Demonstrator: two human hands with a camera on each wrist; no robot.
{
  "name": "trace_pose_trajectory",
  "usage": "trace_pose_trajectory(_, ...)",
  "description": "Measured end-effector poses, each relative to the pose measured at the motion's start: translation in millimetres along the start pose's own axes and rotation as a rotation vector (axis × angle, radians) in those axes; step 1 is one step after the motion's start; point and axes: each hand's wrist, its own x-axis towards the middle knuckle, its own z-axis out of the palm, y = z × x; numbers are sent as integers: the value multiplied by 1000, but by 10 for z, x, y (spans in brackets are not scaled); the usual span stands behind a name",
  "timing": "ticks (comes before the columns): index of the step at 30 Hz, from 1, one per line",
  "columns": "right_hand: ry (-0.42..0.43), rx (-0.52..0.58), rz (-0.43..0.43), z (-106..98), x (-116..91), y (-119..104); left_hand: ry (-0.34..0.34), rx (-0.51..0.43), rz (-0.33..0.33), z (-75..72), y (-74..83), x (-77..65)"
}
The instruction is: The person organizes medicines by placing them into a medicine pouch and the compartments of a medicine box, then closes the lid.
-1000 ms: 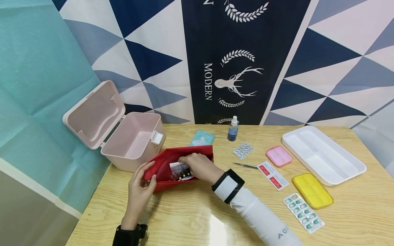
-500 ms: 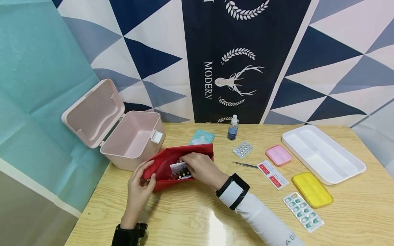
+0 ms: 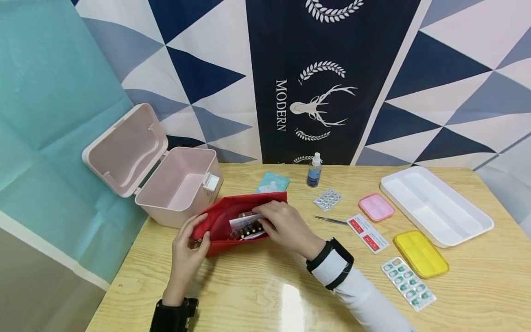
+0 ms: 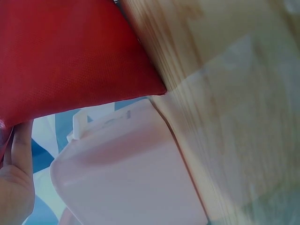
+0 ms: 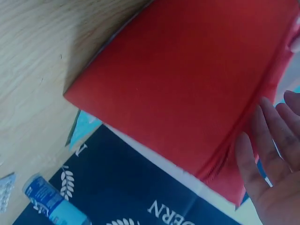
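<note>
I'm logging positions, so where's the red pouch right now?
The red pouch is left of centre in the head view, its left end gripped by the left hand, with the pink box to its left and the teal packet behind.

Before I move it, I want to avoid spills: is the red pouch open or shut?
Open. In the head view, the red pouch gapes, with small items showing inside; the left hand grips one end.

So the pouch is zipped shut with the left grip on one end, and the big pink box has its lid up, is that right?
Not quite: the pouch isn't zipped shut. The head view shows it wide open, with small things inside. The left grip is on one end, and the big pink box has its lid up.
</note>
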Motion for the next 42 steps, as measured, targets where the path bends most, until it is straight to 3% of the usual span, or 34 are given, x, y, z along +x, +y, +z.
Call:
trace_pose_trajectory(4, 71, -1, 14, -98, -39, 29, -5, 17, 5, -17, 163, 35)
trace_pose_trajectory(7, 115, 4, 38, -178, -72, 72, -12, 14, -16, -23, 198, 44)
trace_pose_trajectory(14, 160, 20, 117, -334, -191, 227, -26, -23, -51, -10, -96, -21)
trace_pose_trajectory(18, 166, 4, 178, -383, -283, 359, -29, -18, -37, -16, -132, -21)
trace_pose_trajectory(22, 120, -28, 260, -367, -380, 558, -22, -13, -12, -17, -151, -19)
trace_pose_trajectory(28, -18, -103, 394, -283, -542, 849, -22, -5, -24, -16, -144, -25)
trace_pose_trajectory(37, -121, -177, 447, -180, -715, 1067, -15, 4, -4, -22, 160, 31)
trace_pose_trajectory(42, -184, -205, 470, -171, -744, 1119, -16, 13, -10, -24, 206, 44)
